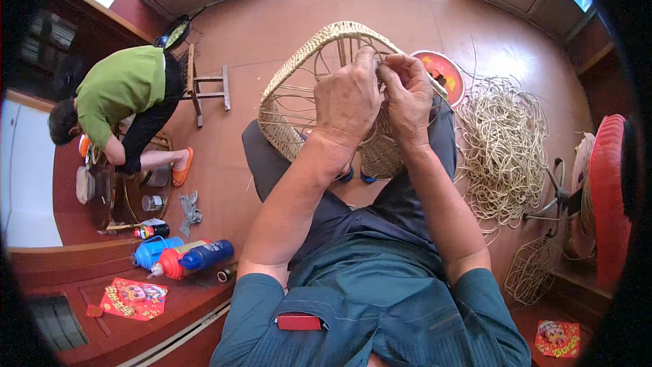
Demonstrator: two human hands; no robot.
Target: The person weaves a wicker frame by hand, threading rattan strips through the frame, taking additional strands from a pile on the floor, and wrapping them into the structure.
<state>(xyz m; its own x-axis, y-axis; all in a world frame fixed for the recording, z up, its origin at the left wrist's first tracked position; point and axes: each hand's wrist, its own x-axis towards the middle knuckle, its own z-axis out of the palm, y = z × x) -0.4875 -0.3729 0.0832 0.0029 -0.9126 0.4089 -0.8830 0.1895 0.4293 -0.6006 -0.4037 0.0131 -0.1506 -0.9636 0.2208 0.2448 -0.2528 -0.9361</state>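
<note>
I see the left hand (348, 102) and right hand (409, 98) pinched on the basket (382, 154), which uneven pulling could warp.

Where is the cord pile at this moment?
In the head view, the cord pile lies on the floor at the person's right, beside the right knee and just below the red basin.
</note>
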